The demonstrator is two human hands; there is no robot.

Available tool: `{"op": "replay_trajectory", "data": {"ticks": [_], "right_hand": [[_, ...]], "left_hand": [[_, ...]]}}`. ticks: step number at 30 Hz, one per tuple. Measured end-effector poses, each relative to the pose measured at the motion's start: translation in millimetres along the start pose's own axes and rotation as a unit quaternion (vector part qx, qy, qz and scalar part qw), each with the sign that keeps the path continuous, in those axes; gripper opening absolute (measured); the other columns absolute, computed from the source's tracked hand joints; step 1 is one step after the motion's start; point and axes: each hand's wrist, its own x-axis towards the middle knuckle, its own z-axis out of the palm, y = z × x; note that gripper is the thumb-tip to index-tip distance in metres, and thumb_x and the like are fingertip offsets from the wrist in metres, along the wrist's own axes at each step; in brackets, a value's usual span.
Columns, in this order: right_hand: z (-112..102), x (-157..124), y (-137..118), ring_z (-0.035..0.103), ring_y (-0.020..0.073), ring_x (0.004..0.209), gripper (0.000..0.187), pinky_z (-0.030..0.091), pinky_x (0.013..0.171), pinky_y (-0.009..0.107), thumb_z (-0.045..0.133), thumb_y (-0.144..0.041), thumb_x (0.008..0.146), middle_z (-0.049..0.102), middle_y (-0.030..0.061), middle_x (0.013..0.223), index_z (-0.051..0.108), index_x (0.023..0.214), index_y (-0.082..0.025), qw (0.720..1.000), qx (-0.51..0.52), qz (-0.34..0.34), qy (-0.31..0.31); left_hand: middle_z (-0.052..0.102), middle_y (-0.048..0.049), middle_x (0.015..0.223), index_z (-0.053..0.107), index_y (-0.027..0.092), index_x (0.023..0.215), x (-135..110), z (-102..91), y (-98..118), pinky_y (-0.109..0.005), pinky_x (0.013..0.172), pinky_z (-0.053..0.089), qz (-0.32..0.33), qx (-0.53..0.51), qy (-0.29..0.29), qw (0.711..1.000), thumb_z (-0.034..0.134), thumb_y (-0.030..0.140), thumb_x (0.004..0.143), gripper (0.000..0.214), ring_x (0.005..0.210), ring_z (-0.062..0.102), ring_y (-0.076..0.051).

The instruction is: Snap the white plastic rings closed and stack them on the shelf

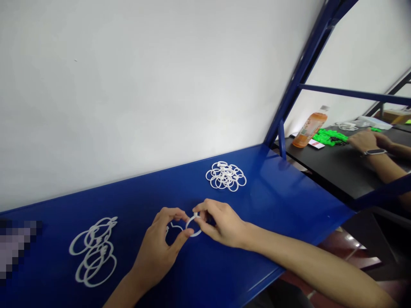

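Observation:
Just above the table, a white plastic ring [189,224] with a small tab at its top is held between both hands. My left hand [163,239] grips the ring's left side between thumb and fingers. On the tab and upper right edge, the thumb and forefinger of my right hand [221,223] are pinched. Another thin white ring [176,226] lies behind my left hand, partly hidden by it; it appears open. To the left is a loose pile of larger-looking white rings [96,252]. Further back, a tight heap of white rings [226,176] rests on the table.
The blue table [144,196] meets a white wall behind. A blue metal frame [289,94] rises at the right. Beyond it, a black table [327,171] holds an orange drink bottle [310,129] and green pieces [330,137], with another person's hands [369,143] there.

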Motion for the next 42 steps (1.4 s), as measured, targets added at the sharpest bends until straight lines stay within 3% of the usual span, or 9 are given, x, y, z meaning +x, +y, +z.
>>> {"op": "replay_trajectory", "data": {"ticks": [5,11,16,19,23,26,31,36,42], "right_hand": [[-7.2,3.3,1.1,0.062,0.0137,0.076,0.02,0.053,0.069,0.026,0.053,-0.027,0.101,0.064,0.0029,0.086,0.058,0.117,-0.017,1.0,-0.002,0.0,-0.023],[-17.8,7.8,3.1,0.063,0.0163,0.095,0.022,0.056,0.084,0.03,0.048,-0.028,0.104,0.065,0.0096,0.105,0.062,0.114,-0.015,0.995,-0.011,-0.084,-0.06],[-17.4,8.0,3.3,0.063,0.0168,0.093,0.02,0.056,0.084,0.029,0.047,-0.025,0.103,0.068,0.0084,0.101,0.063,0.109,-0.015,0.986,-0.054,-0.137,-0.074],[-27.6,13.0,17.4,0.064,0.0172,0.092,0.015,0.055,0.083,0.031,0.051,-0.024,0.101,0.069,0.0078,0.1,0.063,0.106,-0.016,0.993,-0.074,-0.091,0.006],[-52.8,22.6,58.0,0.065,0.0192,0.084,0.009,0.053,0.078,0.034,0.057,-0.026,0.097,0.07,0.0068,0.096,0.062,0.099,-0.02,0.973,-0.152,0.076,0.156],[-65.4,26.2,86.9,0.064,0.0214,0.087,0.007,0.051,0.079,0.035,0.059,-0.025,0.094,0.07,0.0058,0.091,0.063,0.094,-0.019,0.958,-0.198,0.135,0.157],[-64.5,27.4,101.8,0.061,0.0201,0.085,0.009,0.047,0.079,0.033,0.058,-0.023,0.094,0.07,0.0042,0.088,0.064,0.09,-0.019,0.955,-0.215,0.155,0.137],[-63.7,27.9,92.1,0.059,0.0218,0.086,0.012,0.045,0.081,0.034,0.055,-0.024,0.096,0.07,0.0055,0.091,0.066,0.094,-0.02,0.947,-0.25,0.149,0.137],[-67.1,25.6,69.4,0.057,0.026,0.089,0.013,0.047,0.084,0.041,0.054,-0.026,0.098,0.07,0.0092,0.096,0.066,0.097,-0.019,0.938,-0.283,0.112,0.165]], "left_hand": [[0.069,0.0007,0.086,0.065,0.025,0.095,1.0,1.3,-3.6,-0.03,0.075,0.054,-0.006,0.03,0.0,1.0,0.055,0.04,0.093,0.018,0.079,0.067,-0.016],[0.07,0.0016,0.084,0.068,0.026,0.096,4.4,-2.0,-4.5,-0.028,0.075,0.053,0.013,0.05,0.023,0.998,0.053,0.04,0.095,0.02,0.079,0.066,-0.016],[0.071,0.0012,0.085,0.068,0.026,0.101,3.9,-0.4,-5.9,-0.03,0.078,0.053,0.02,0.049,0.023,0.998,0.053,0.041,0.095,0.022,0.082,0.066,-0.017],[0.072,-0.0018,0.101,0.064,0.027,0.118,6.4,-6.1,-13.0,-0.033,0.081,0.054,-0.014,0.075,0.014,0.997,0.05,0.047,0.096,0.033,0.089,0.066,-0.019],[0.071,-0.0049,0.109,0.067,0.027,0.117,8.5,-20.9,-28.2,-0.043,0.092,0.05,-0.037,0.167,-0.077,0.982,0.056,0.058,0.089,0.043,0.1,0.065,-0.025],[0.069,-0.0069,0.114,0.066,0.028,0.122,6.0,-30.2,-36.5,-0.047,0.094,0.048,-0.045,0.204,-0.154,0.966,0.059,0.06,0.086,0.049,0.104,0.066,-0.029],[0.068,-0.0074,0.119,0.064,0.028,0.126,2.4,-32.2,-38.9,-0.046,0.097,0.046,-0.01,0.21,-0.177,0.961,0.054,0.042,0.091,0.04,0.105,0.066,-0.027],[0.071,-0.004,0.105,0.067,0.026,0.11,5.0,-23.2,-39.8,-0.038,0.087,0.047,0.012,0.192,-0.153,0.969,0.049,0.027,0.091,0.026,0.093,0.068,-0.022],[0.07,-0.0012,0.097,0.066,0.027,0.105,7.1,-16.5,-42.0,-0.034,0.08,0.047,0.024,0.156,-0.101,0.982,0.049,0.026,0.093,0.021,0.087,0.066,-0.02]]}}
